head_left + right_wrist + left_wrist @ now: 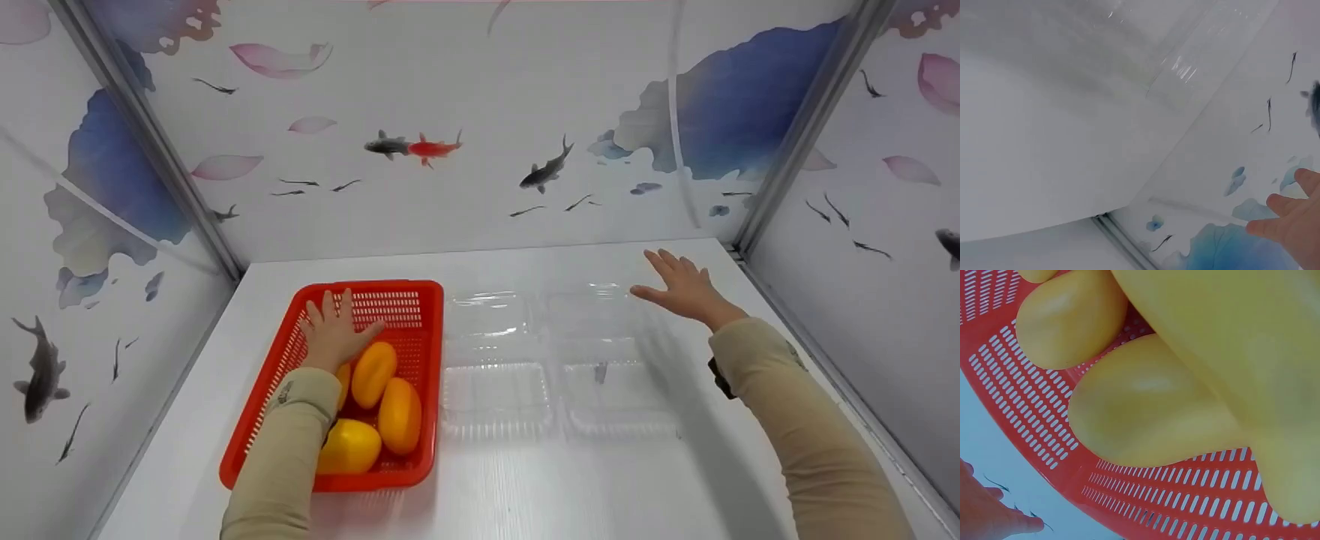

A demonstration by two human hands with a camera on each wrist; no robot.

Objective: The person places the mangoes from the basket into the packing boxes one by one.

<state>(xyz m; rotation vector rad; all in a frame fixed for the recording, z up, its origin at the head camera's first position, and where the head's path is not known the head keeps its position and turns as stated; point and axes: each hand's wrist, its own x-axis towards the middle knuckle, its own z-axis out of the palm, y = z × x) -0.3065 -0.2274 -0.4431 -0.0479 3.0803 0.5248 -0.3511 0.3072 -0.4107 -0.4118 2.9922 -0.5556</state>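
From the head view, my left hand [330,337] is over the far left part of the red, rectangular, slotted plastic basket [437,352], its fingers spread wide and its thumb held out to the side. It is released, with nothing in its grip. Just below it in the basket lie a long, smooth, orange-yellow oval fruit [373,375], a second orange-yellow oval fruit [400,416] beside it, and a rounder, bright yellow fruit [349,447] nearer me; part of another shows past my wrist. My right hand [686,291] is off to the far right with fingers fanned and thumb apart, likewise released and gripping nothing. Nearest to it are the clear, rectangular, thin plastic containers [495,431], set in two rows on the smooth white table [495,495] just right of the basket.

From the left wrist, only part of my left hand shows, low in the corner beyond the basket's rim. Those fingers reach outward, well apart from the yellow fruits, which fill much of this view against the slotted red wall.

From the right wrist, my right hand comes in at the lower right edge, fingers extended and separated, clasping nothing. A clear plastic container lies on the table, apart from my fingertips.
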